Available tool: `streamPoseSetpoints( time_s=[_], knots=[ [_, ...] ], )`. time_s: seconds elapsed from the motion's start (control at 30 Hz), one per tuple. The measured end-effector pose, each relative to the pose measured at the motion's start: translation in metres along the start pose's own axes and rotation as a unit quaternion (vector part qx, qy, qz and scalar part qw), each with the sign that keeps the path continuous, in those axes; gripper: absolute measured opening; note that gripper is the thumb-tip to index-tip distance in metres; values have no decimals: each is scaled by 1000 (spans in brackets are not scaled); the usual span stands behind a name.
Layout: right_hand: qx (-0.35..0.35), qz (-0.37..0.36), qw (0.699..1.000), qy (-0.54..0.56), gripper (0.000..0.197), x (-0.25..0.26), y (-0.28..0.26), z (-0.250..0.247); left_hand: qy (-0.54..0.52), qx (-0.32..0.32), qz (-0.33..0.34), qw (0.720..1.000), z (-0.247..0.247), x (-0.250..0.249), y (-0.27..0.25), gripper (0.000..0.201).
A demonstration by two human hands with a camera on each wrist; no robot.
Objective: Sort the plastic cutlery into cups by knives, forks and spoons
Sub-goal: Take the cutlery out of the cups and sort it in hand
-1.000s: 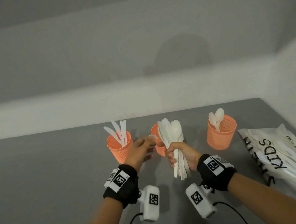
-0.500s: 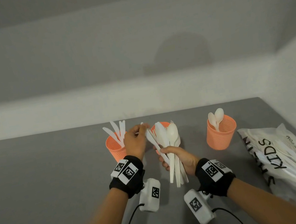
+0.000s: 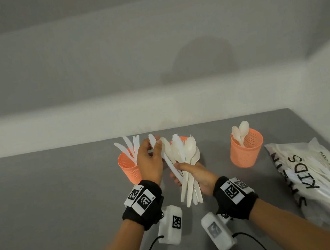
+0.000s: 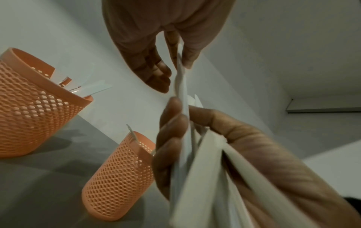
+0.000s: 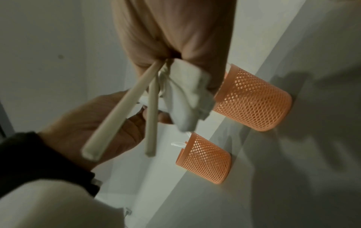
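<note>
My right hand [image 3: 180,168] grips a fanned bundle of white plastic cutlery [image 3: 185,156] upright above the table, in front of the middle orange cup [image 3: 183,138]. My left hand [image 3: 155,146] pinches the blade end of one white knife [image 3: 167,161], whose handle still sits in the bundle. In the left wrist view the left fingertips [image 4: 187,61] squeeze that knife [image 4: 180,86]. The left orange cup [image 3: 129,169] holds three knives and stands just left of my left hand. The right orange cup [image 3: 246,151] holds two spoons. The middle cup's contents are mostly hidden.
A crumpled plastic bag [image 3: 323,175] printed KIDS, with more white cutlery in it, lies at the right edge of the grey table [image 3: 43,209]. A pale wall runs behind the cups. The wrist cameras' cables hang below both wrists.
My left hand left the middle cup, rose to the bundle and took hold of a knife's blade. The knife now leans left, away from the rest.
</note>
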State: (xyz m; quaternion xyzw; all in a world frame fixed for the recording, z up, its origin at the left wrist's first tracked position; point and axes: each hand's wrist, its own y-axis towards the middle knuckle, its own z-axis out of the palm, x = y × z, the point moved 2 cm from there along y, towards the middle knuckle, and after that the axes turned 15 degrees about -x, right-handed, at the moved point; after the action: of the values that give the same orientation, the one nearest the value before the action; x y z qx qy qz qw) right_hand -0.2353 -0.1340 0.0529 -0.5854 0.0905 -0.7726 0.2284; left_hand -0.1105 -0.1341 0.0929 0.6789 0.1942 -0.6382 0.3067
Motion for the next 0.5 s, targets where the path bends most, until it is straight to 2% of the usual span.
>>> streamPoseSetpoints(
  time_s=[0.03,0.17,0.27,0.37,0.43,0.5],
  knots=[
    [-13,-7,1000,-6,12,0,2,1,20,1,4,1000,0,1,-2,6],
    [-32,-34,999,-16,12,0,4,0,84,27,1,996,-3,7,-12,20],
    [-33,-41,998,-24,19,-1,4,-1,53,14,-38,998,-6,3,-9,11],
    [-57,-33,998,-16,18,-4,6,-7,-41,-30,-96,994,-11,-10,1,15],
    [-51,-13,998,-28,8,-5,6,-12,-66,-51,-95,992,-14,-19,7,18],
    [-5,17,999,-42,9,-4,5,-15,-18,-30,-64,997,-14,-27,11,19]
  ],
)
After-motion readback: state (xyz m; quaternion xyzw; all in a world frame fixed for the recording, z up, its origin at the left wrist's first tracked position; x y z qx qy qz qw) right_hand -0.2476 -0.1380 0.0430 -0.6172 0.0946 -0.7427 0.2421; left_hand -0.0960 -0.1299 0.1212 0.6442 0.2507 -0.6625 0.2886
